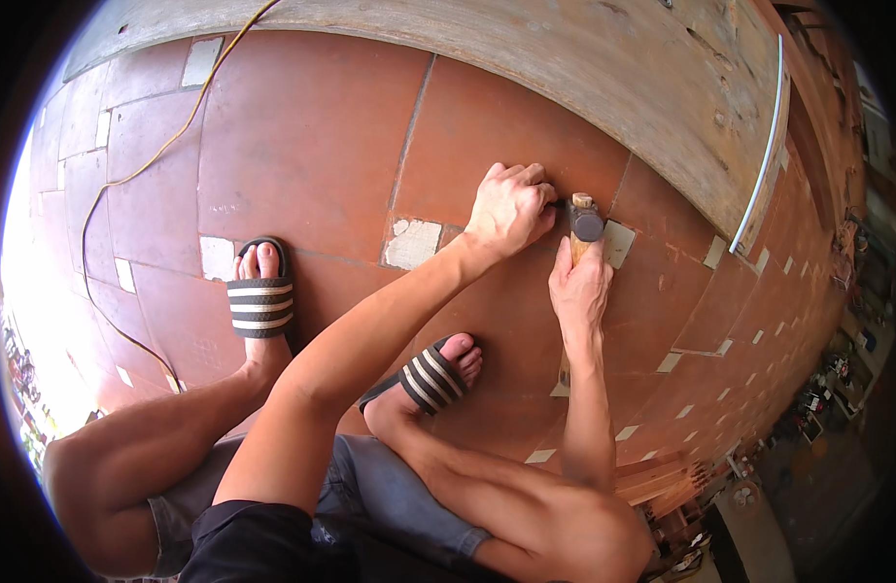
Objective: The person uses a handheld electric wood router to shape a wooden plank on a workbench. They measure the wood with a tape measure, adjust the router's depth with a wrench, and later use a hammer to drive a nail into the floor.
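Observation:
My right hand is closed round the wooden handle of a hammer, just below its dark metal head. The end of the handle's wood shows above the head, and the lower handle runs down behind my forearm. To its left, a short gap away from the hammer head, my left hand is closed with the fingers curled in a pinch, low over the red tiled floor. Whatever those fingers hold, if anything, is hidden.
A large wooden board curves along the far side, with a pale blue-white strip at its right end. A yellowish cord trails over the tiles at left. My feet, in striped slides, stand near my arms. Clutter lies far right.

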{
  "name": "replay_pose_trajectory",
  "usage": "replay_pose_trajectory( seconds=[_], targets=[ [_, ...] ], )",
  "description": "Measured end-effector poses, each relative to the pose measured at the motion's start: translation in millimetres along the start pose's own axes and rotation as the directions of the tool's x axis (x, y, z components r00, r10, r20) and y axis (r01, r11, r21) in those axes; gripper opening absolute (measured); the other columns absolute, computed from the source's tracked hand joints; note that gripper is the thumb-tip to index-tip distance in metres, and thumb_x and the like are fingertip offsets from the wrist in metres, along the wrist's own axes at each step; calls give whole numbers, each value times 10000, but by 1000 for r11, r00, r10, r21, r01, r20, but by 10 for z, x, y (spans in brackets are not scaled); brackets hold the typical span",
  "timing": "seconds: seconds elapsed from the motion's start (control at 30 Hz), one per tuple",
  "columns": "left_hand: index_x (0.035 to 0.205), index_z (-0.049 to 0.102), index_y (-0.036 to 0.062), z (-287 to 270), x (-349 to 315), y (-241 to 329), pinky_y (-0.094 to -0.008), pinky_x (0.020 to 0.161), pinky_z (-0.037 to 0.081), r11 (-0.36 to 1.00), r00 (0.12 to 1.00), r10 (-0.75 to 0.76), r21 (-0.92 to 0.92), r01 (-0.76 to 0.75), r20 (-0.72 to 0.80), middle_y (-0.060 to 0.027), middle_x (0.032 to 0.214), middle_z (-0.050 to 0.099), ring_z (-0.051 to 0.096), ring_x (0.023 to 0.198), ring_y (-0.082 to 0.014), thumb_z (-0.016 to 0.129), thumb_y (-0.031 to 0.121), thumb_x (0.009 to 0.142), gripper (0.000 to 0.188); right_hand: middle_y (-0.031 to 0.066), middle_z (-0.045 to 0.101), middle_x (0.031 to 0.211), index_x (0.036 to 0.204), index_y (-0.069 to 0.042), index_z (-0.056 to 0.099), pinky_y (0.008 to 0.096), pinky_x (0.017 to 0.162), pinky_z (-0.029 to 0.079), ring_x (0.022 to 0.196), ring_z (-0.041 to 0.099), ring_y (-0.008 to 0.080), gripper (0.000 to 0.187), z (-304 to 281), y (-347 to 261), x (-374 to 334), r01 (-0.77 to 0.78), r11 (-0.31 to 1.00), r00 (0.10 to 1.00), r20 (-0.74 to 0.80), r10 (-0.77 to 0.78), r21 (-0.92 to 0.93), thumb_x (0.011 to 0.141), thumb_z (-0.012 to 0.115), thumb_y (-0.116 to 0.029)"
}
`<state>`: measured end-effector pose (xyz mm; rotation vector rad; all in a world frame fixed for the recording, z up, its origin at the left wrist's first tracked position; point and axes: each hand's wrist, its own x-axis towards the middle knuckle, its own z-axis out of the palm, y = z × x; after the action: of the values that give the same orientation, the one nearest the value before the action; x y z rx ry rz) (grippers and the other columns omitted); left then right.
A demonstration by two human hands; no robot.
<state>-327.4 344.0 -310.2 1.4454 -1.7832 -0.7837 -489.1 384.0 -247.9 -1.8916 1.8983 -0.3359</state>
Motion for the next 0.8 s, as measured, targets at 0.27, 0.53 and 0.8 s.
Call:
replay_pose_trajectory(
  seconds=[0.27,0.53,0.8],
  targets=[
    [884,776,91,23,11,-49,-411,744,452,1000,999,-2,-6,1,-35,-61,878,651,668,854,-256,780,163,740,161,316,708,923,1253,32,579,569,693,522,854,684,531,312,-62,-90,30,-60,997,995,73,63,-49,1022,657,-162],
    [894,783,89,26,-10,-33,-413,749,456,1000,999,-16,8,16,-28,-64,879,652,666,842,-261,777,170,744,171,284,675,793,1111,36,554,560,630,510,745,678,505,255,-76,-112,76,-29,992,996,81,39,-122,1010,673,-166],
    [894,781,85,-4,-1,-18,-415,757,458,1000,999,-22,-10,22,-29,-70,897,669,670,847,-265,770,163,747,167,309,705,876,1243,47,576,554,687,536,827,689,527,309,-132,-199,87,-78,985,989,114,97,-157,1016,656,-146]
  ],
)
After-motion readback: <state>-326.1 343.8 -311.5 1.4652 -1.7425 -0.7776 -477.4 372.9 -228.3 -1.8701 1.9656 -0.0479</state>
